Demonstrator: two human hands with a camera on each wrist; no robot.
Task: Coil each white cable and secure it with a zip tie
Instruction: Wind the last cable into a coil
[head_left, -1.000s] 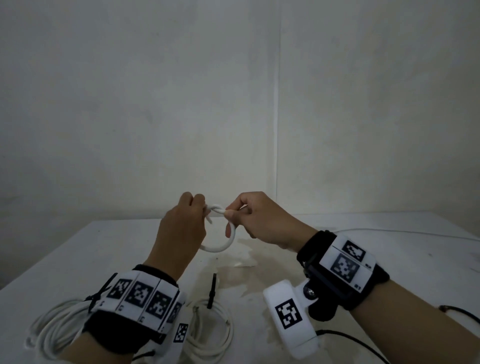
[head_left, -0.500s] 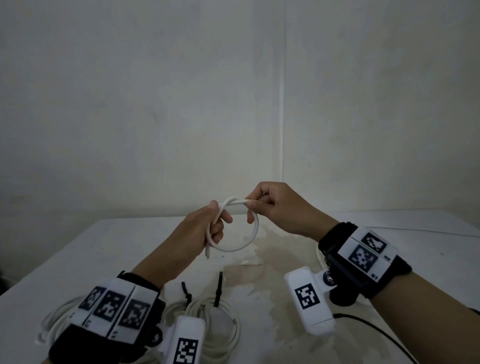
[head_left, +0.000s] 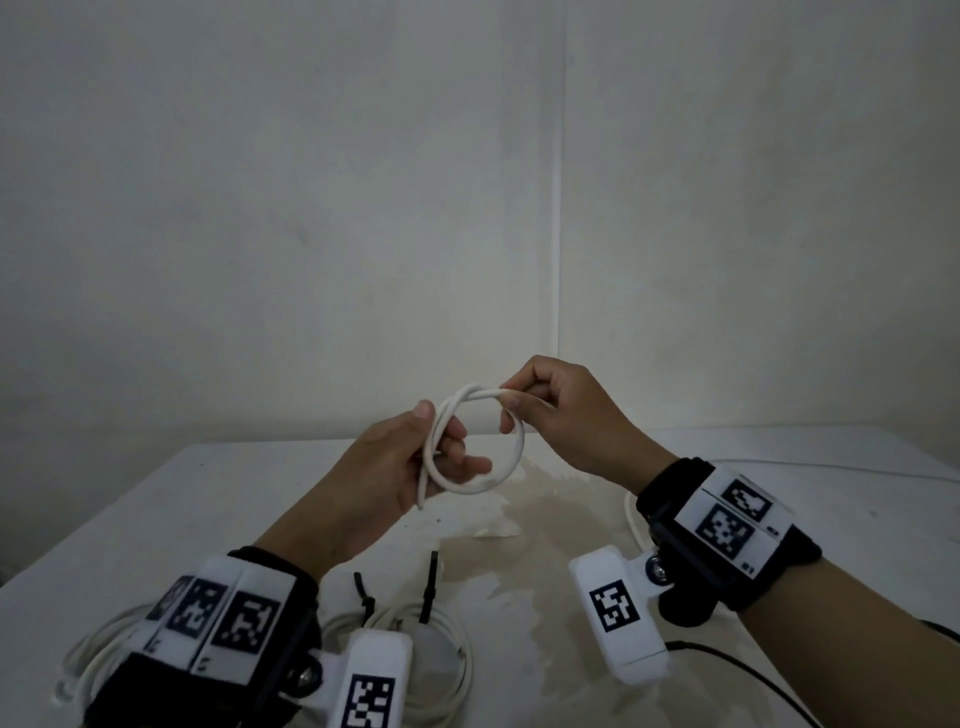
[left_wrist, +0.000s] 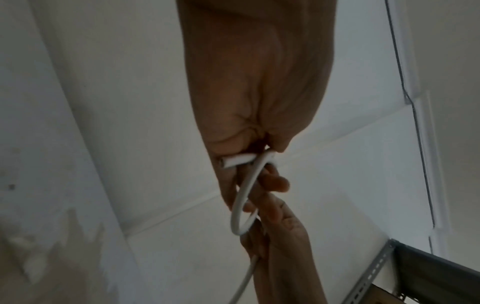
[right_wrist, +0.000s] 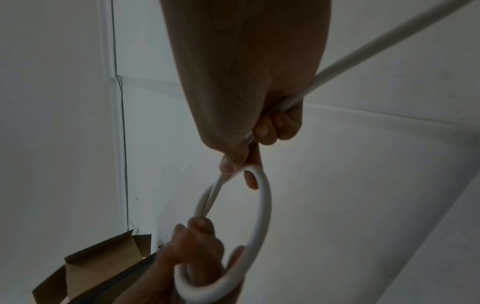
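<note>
A white cable (head_left: 511, 457) forms a small loop held in the air above the white table (head_left: 156, 499). My left hand (head_left: 415, 457) grips the loop's left side, thumb on top and fingers curled through it, with the cable's cut end (head_left: 422, 499) hanging below. My right hand (head_left: 550, 400) pinches the cable at the top right of the loop between thumb and forefinger. In the right wrist view the cable (right_wrist: 265, 205) curves down from my right hand (right_wrist: 246, 162) to the left hand, and its loose length (right_wrist: 389, 41) runs off to the upper right. In the left wrist view the cable end (left_wrist: 237, 160) sticks out of my left hand (left_wrist: 259, 164).
Two coiled white cables (head_left: 441, 660) (head_left: 83, 660) with black zip ties (head_left: 429, 587) lie at the table's near edge. The cable's loose length (head_left: 831, 467) trails across the right side. A cardboard box (right_wrist: 103, 265) and a metal shelf frame (left_wrist: 376, 271) show in the wrist views.
Both hands have risen and moved apart. The loop has grown wider, and the left hand has turned palm up with its fingers through the loop.
</note>
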